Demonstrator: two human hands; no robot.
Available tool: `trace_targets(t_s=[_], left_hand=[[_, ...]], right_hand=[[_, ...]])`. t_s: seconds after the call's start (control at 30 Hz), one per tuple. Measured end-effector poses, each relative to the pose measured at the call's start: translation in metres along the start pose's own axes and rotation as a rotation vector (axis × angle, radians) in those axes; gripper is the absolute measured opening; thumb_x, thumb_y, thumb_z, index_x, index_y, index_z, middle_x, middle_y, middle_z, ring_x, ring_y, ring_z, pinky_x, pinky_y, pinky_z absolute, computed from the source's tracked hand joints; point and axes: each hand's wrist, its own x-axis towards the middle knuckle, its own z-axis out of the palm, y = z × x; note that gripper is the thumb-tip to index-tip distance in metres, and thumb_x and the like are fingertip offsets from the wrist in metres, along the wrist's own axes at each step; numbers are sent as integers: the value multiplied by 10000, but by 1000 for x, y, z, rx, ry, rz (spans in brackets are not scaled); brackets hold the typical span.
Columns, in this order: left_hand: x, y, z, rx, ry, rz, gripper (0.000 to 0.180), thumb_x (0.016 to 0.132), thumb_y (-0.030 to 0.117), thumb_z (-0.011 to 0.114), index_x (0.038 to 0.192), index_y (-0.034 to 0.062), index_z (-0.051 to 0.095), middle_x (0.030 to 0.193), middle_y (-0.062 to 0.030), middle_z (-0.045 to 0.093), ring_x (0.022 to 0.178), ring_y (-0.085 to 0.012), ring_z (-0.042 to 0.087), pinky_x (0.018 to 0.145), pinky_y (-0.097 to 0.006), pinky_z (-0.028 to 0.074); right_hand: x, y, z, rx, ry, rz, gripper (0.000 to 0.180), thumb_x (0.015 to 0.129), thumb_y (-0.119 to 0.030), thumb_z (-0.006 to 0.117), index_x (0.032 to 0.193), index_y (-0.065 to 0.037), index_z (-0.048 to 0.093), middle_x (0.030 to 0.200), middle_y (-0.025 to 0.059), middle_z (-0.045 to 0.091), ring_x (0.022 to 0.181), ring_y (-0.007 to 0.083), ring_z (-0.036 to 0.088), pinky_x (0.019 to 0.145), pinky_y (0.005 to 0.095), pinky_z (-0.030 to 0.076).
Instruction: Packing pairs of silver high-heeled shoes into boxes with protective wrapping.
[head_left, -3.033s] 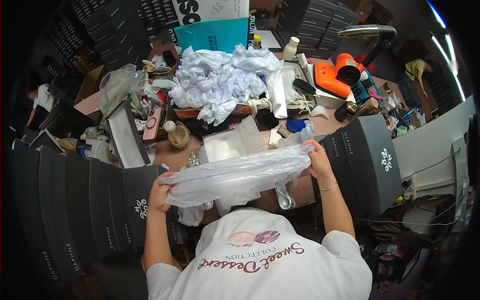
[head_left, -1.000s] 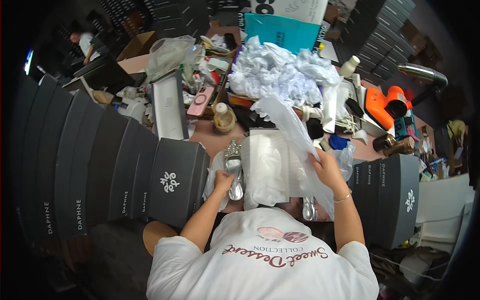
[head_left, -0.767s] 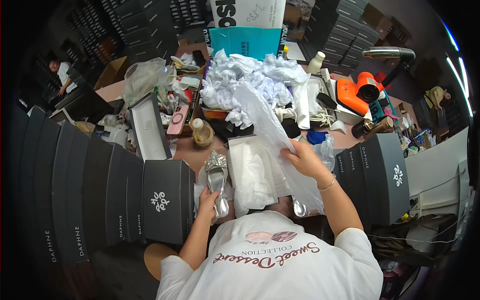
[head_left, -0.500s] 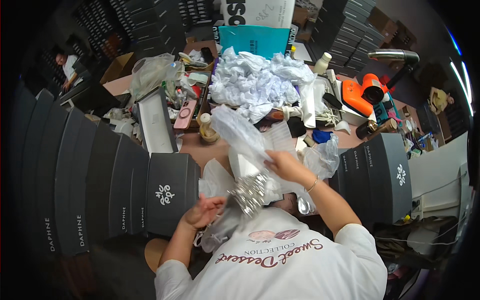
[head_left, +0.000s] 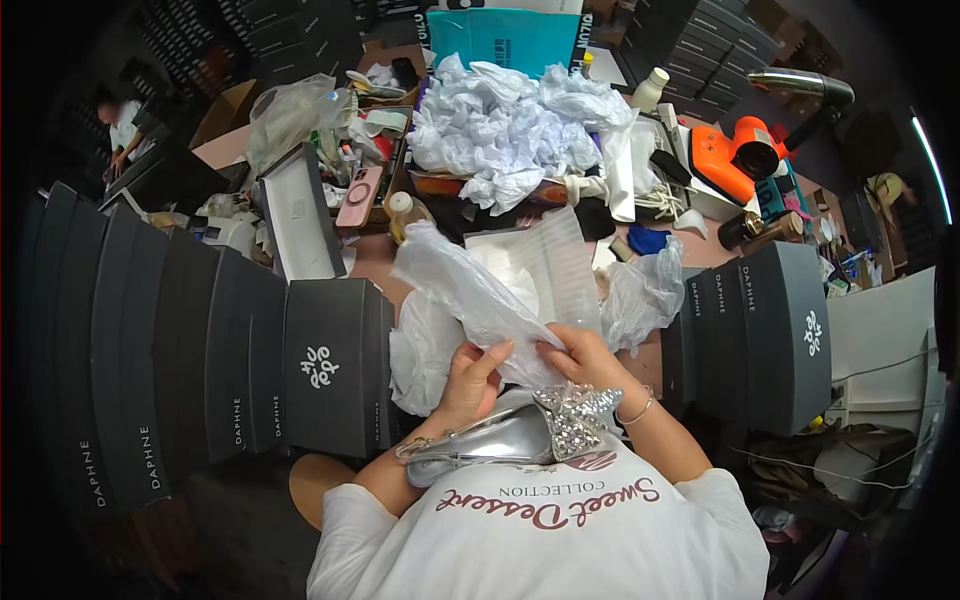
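Observation:
A thin white translucent plastic bag (head_left: 455, 280) stretches out over the work surface, and I grip its near end with both hands. My left hand (head_left: 474, 383) pinches the edge between thumb and fingers. Close beside it, my right hand (head_left: 590, 360) has its fingers closed on the same edge. A silver shoe (head_left: 490, 445) with a glittery bow at the toe rests between my forearms, against my white shirt. Beneath the bag lie a ribbed translucent sheet (head_left: 560, 262) and crumpled white wrapping (head_left: 420, 350).
Dark grey shoe boxes (head_left: 340, 370) stand on the left, and more boxes (head_left: 770, 340) on the right. Crumpled white paper (head_left: 510, 130) fills a box at the back. A pink phone (head_left: 360, 197), a bottle (head_left: 405, 212) and an orange device (head_left: 735, 160) are farther out. A person (head_left: 125, 130) is far left.
My left hand has come in to the bag and now grips it beside my right hand. The silver shoe, blurred earlier between my hands, now rests near my chest. The bag has swung lower.

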Motion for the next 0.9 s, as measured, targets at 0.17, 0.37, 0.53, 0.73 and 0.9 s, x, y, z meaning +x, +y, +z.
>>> trace_targets(t_s=[0.17,0.37,0.53,0.73,0.9], left_hand=[[-8,5,-11,280,47,-12,405,852,133,650,1198,-1,487,1101,-75,577,951,-154,561,852,-281,437],[-9,2,-3,536,-114,-81,378,875,199,641,1148,-40,534,1065,-80,614,924,-132,576,825,-266,454],[-17,17,4,692,-105,-23,257,887,151,596,1056,-42,587,987,-80,632,879,-121,579,783,-266,458],[-20,36,-8,880,-414,-136,551,805,230,686,1235,-36,468,1167,-145,556,1074,-261,522,963,-369,373],[-12,55,12,847,-193,-125,518,787,79,633,1260,-38,457,1206,-114,552,1115,-212,514,979,-315,365]], right_hand=[[-17,13,-13,157,40,1,200,873,-124,551,1018,-2,616,685,4,564,622,69,483,574,240,421],[-17,1,-18,75,7,35,183,895,-130,579,1014,4,619,739,-13,575,655,42,481,582,212,416],[-29,8,-22,3,-3,-105,170,870,-82,583,1007,11,623,738,4,594,654,39,496,581,203,424],[-44,6,-18,101,36,59,182,836,-36,554,999,20,613,691,89,590,616,90,499,583,262,432],[-6,-10,-24,80,105,-92,214,845,-47,545,1040,22,598,730,91,614,635,105,526,598,268,444]])
